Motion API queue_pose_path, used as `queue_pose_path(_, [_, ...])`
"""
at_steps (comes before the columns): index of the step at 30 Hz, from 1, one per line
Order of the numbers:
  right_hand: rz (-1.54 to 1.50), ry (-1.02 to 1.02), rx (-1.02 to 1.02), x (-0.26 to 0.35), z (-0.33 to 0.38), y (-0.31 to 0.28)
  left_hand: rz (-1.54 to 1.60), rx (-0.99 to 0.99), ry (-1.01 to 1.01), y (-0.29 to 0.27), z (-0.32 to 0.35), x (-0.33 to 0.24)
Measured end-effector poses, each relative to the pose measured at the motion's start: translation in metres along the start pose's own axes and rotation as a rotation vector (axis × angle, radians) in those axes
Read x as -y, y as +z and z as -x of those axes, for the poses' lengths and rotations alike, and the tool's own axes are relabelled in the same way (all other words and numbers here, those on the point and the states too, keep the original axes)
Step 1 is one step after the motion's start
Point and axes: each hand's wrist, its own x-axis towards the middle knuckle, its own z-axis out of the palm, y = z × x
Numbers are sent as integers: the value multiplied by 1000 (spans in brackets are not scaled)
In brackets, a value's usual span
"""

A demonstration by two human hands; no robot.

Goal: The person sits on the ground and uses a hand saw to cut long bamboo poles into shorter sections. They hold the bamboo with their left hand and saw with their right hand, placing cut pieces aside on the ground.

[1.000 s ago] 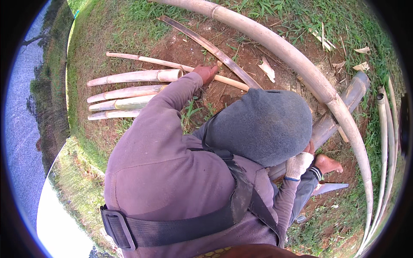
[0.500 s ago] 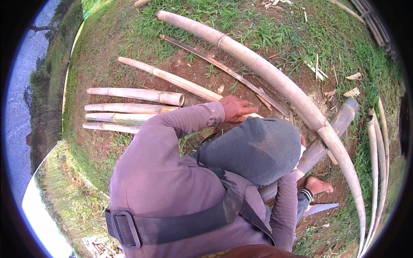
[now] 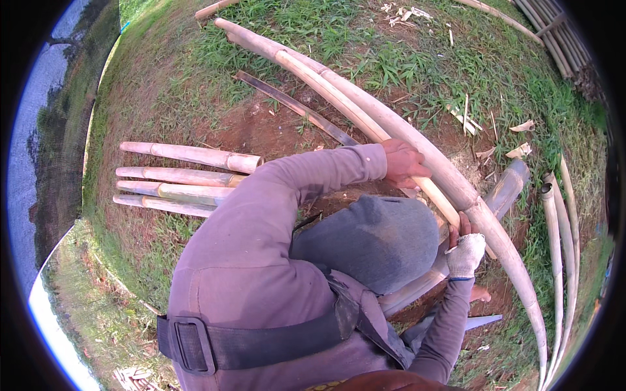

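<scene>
Near right of centre, your half-gloved right hand (image 3: 465, 253) has its fingers at the lower end of a pale bamboo strip (image 3: 350, 105), though I can't tell whether that grip is closed. Just above, your bare left hand (image 3: 403, 163) is wrapped around the strip, which slants toward the upper left beside a thick bamboo pole (image 3: 499, 232).

I'm seeing right hand (image 3: 465, 254) covering one end of bamboo strip (image 3: 340, 98), left sleeve (image 3: 319, 174) partly hiding bamboo lengths (image 3: 179, 193), right sleeve (image 3: 447, 326) partly blocking pale blade (image 3: 484, 321), upper-right edge cropping pole stack (image 3: 553, 38).
</scene>
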Motion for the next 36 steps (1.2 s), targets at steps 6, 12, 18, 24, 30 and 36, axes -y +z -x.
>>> queue_pose_path(6, [48, 46, 70, -22, -3, -10, 1, -12, 9, 8, -20, -2])
queue_pose_path(12, [3, 81, 83, -33, -20, -23, 49, -55, 8, 8, -48, 2])
queue_pose_path(18, [259, 124, 42, -60, -61, -10, -62, -208, -107, 13, -70, 7])
queue_pose_path(24, [172, 321, -128, -66, -33, 8, 51, -212, -146, 48, -92, 9])
queue_pose_path(30, [82, 742, -589, -75, 125, -21, 41, -178, -107, 56, -94, 1])
queue_pose_path(36, [114, 1638, 92, -109, 308, -21, 62, -59, -36, 55, -123, -28])
